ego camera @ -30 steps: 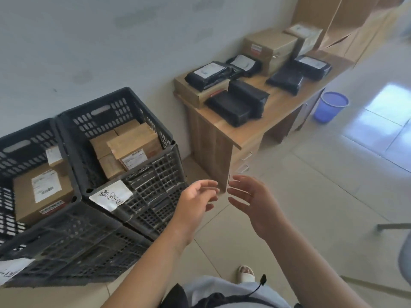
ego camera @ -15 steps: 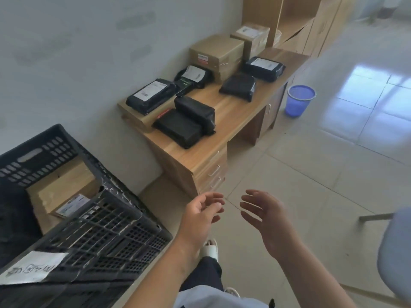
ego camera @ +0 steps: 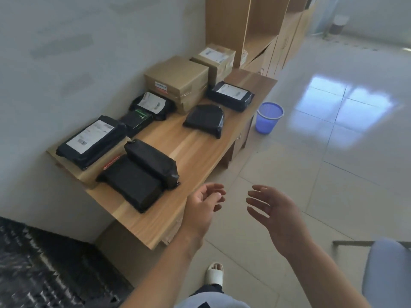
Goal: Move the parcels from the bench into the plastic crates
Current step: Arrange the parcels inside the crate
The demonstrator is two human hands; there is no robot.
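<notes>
Parcels lie on the wooden surface (ego camera: 195,152); both hands hover empty just off its near edge.

Nearest the hands, two black parcels (ego camera: 138,174) lie touching, one leaning on the other, beside a labelled black parcel (ego camera: 91,141) resting on a flat brown box (ego camera: 97,167). Farther along sit a small dark packet (ego camera: 136,121), a labelled black bag (ego camera: 152,105), a lone black parcel (ego camera: 204,120), another labelled one (ego camera: 230,95), and two cardboard boxes (ego camera: 178,81) by the wall. A black plastic crate (ego camera: 44,270) shows blurred at lower left. The left hand (ego camera: 202,204) and right hand (ego camera: 274,215) face each other, each grip spread and relaxed, holding nothing. A blue bin (ego camera: 268,117) stands on the floor beyond.
</notes>
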